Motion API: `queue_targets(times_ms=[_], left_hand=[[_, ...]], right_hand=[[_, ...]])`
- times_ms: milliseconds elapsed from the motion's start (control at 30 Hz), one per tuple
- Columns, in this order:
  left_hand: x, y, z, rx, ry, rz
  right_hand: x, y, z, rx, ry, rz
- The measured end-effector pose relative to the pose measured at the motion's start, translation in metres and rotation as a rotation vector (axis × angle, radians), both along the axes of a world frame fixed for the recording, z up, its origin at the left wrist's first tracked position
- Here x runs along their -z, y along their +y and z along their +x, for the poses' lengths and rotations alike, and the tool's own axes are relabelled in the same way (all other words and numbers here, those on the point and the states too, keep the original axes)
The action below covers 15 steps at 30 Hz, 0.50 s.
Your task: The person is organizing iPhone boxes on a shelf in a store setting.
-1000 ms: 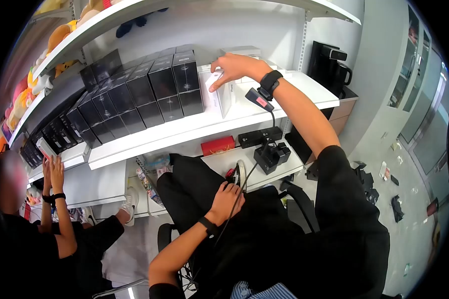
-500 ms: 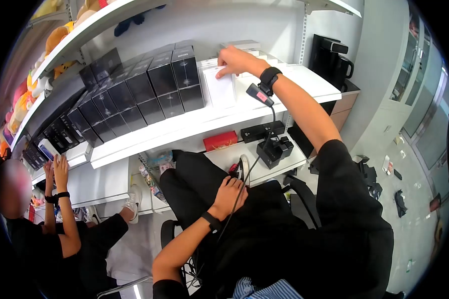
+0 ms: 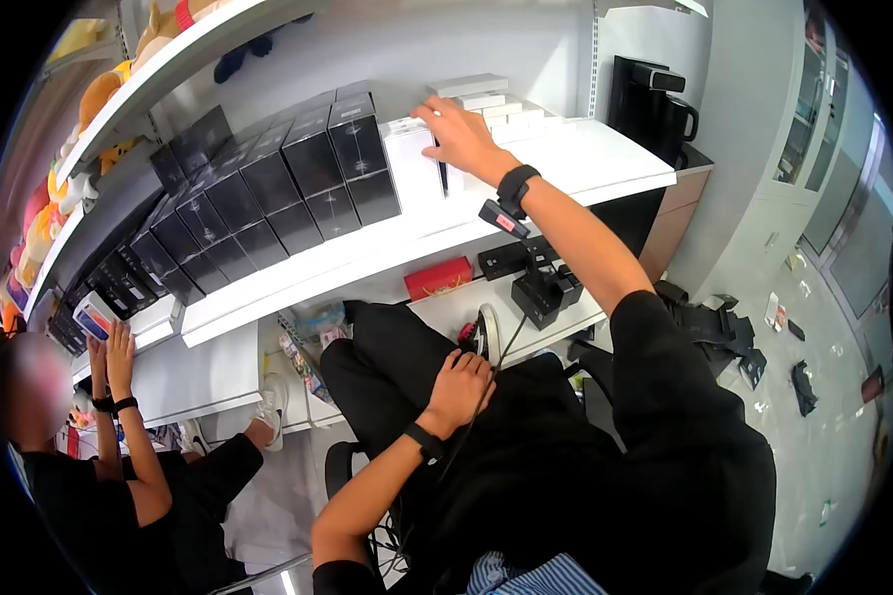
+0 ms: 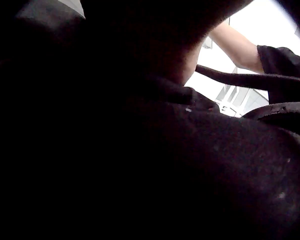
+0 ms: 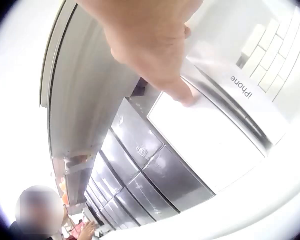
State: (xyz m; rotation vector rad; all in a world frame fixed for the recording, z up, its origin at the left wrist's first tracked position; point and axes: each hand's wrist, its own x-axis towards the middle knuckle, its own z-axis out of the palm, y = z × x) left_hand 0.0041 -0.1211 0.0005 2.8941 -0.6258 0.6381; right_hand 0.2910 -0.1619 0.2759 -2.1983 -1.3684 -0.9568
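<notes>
My right hand (image 3: 461, 139) is at the shelf's white boxes, its fingers reaching over the top of an upright white box (image 3: 410, 177). In the right wrist view, a digit's tip touches that box's upper face; the other fingers are hidden. Just right of it stands another white box (image 5: 247, 89) lettered "iPhone", a dark narrow gap between them. On the left, black boxes (image 3: 337, 164) are stacked two high. My left hand (image 3: 458, 389) rests relaxed on my thigh, a black cable (image 3: 506, 352) passing beside it. The left wrist view is mostly dark cloth.
Behind my right hand lie stacked small white boxes (image 3: 511, 111). A coffee machine (image 3: 650, 99) stands at the right. Below are a red box (image 3: 439, 279) and black devices (image 3: 541, 297). On the left, another person raises both hands (image 3: 119, 355) by a white box (image 3: 94, 315).
My right hand first gripped a tilted white box; now the boxes stand upright with a dark gap showing, and its fingers reach farther left. The left hand has stayed on the thigh.
</notes>
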Motion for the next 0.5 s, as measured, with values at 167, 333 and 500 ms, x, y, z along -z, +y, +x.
queue_targets(times_ms=[167,333,500], left_hand=[[0.005,0.000,0.001,-0.005,-0.002,-0.011],[0.003,-0.001,0.003,0.002,-0.001,-0.040],[0.003,-0.003,0.002,-0.002,-0.029,-0.039]], right_hand=[[0.039,-0.003,0.019,0.006,0.137,0.429],[0.093,0.006,0.058,-0.406,0.662,0.426],[0.122,0.010,0.032,-0.173,0.772,0.491]])
